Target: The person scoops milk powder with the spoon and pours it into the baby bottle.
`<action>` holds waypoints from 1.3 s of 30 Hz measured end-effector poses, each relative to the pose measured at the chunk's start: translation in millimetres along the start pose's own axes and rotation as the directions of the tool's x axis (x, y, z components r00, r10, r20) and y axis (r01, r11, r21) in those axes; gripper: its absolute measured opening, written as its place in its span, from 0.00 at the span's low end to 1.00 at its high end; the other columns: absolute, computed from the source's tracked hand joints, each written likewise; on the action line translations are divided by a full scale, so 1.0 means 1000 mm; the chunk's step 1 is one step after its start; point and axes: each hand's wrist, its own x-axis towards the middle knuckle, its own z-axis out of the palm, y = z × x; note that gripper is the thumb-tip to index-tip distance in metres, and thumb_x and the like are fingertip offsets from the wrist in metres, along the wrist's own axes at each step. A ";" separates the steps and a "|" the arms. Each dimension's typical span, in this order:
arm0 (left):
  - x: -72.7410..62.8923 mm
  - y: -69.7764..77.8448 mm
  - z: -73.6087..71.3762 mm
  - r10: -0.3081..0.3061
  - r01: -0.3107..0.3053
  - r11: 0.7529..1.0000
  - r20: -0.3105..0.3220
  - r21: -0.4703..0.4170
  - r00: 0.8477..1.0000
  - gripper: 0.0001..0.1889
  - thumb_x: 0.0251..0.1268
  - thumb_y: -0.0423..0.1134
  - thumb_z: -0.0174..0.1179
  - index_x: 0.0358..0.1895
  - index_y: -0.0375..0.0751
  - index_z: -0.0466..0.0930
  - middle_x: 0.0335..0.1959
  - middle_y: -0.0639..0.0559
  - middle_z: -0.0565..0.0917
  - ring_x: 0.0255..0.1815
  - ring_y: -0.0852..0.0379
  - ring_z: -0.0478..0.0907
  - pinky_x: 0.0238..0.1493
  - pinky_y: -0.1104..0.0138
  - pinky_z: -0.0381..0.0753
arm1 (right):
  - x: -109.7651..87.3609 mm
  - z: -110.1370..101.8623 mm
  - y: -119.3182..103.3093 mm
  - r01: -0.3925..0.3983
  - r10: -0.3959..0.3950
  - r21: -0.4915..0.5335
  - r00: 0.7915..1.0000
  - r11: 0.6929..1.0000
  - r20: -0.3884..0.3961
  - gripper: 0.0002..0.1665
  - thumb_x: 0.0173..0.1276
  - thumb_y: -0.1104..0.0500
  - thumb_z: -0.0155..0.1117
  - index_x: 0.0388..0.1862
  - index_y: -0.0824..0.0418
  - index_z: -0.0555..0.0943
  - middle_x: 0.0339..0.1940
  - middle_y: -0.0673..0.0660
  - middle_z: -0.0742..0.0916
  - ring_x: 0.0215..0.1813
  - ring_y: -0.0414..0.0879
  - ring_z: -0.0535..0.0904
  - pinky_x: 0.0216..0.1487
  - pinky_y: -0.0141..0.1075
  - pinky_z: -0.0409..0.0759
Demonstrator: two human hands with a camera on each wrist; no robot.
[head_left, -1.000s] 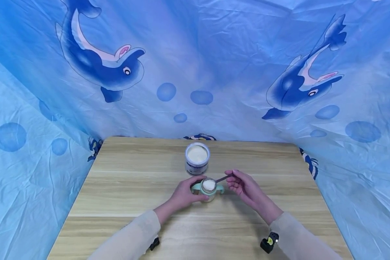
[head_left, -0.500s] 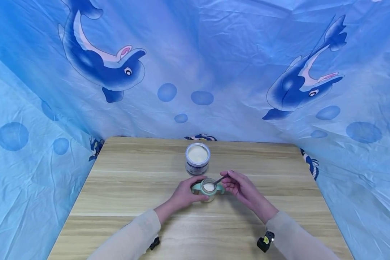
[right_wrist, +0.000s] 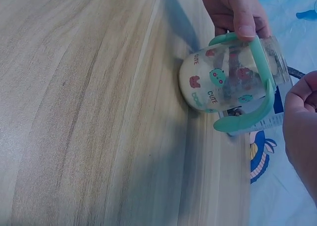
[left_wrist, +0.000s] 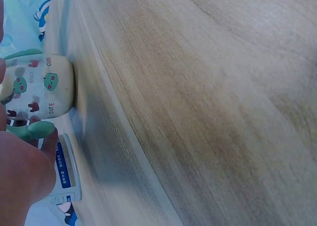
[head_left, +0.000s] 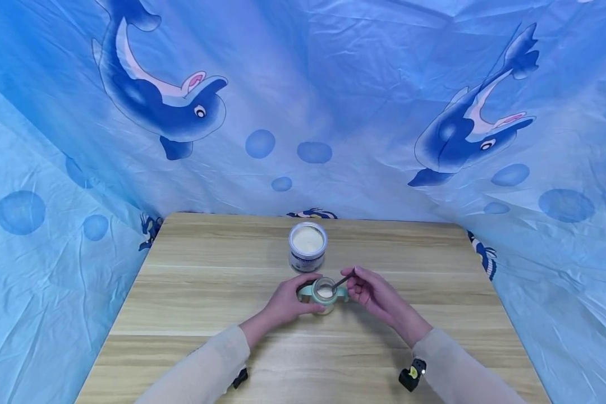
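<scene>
A clear sippy bottle (head_left: 324, 301) with mint-green handles and a cartoon print stands uncapped on the table, pale powder showing low inside it in the right wrist view. My left hand (head_left: 289, 300) grips it around the left handle, with the thumb at its near side. My right hand (head_left: 377, 293) pinches the dark handle of a spoon (head_left: 343, 280), which slants down into the bottle's mouth. White powder shows within the mouth around the spoon's end. The right-hand green handle (right_wrist: 266, 94) stays free of fingers in the right wrist view.
Just behind the bottle stands an open tub (head_left: 307, 262) nearly full of off-white powder, with a blue-and-white label. The wooden table (head_left: 207, 269) meets a blue dolphin-print cloth (head_left: 303, 112) at its back and sides.
My right hand has shifted slightly left and the spoon has dipped deeper into the bottle. The heaped white powder at the mouth has sunk lower. My left hand keeps its grip.
</scene>
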 end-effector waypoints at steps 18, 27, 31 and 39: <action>-0.001 -0.001 -0.001 0.014 -0.014 1.000 0.004 -0.003 1.000 0.41 0.52 0.49 0.85 0.72 0.53 0.80 0.68 0.57 0.84 0.70 0.55 0.78 0.75 0.55 0.76 | -0.003 0.006 -0.004 0.022 -0.015 -0.088 0.997 0.996 0.078 0.25 0.90 0.59 0.39 0.54 0.57 0.87 0.36 0.46 0.85 0.39 0.36 0.79 0.43 0.26 0.81; -0.001 -0.001 -0.001 0.011 -0.011 1.000 0.008 -0.011 1.000 0.41 0.52 0.50 0.85 0.72 0.54 0.79 0.68 0.59 0.84 0.69 0.56 0.79 0.75 0.54 0.76 | -0.002 0.006 -0.004 0.042 -0.031 -0.131 0.996 0.990 0.082 0.24 0.89 0.59 0.38 0.56 0.56 0.86 0.35 0.46 0.84 0.36 0.37 0.78 0.43 0.28 0.79; -0.002 -0.001 -0.001 0.011 -0.011 1.000 0.007 -0.017 1.000 0.41 0.52 0.50 0.85 0.72 0.55 0.80 0.67 0.59 0.84 0.69 0.55 0.79 0.74 0.54 0.76 | -0.002 0.007 -0.004 0.039 -0.031 -0.137 0.998 0.990 0.061 0.25 0.88 0.60 0.38 0.55 0.56 0.86 0.35 0.46 0.84 0.36 0.37 0.78 0.42 0.28 0.79; -0.002 -0.001 0.000 0.014 -0.013 1.000 0.005 -0.022 1.000 0.41 0.51 0.50 0.85 0.71 0.55 0.80 0.67 0.59 0.84 0.68 0.55 0.79 0.74 0.53 0.76 | 0.000 0.010 -0.004 0.021 -0.024 -0.191 1.000 0.981 -0.011 0.23 0.86 0.60 0.41 0.54 0.56 0.87 0.35 0.47 0.83 0.37 0.38 0.77 0.41 0.27 0.79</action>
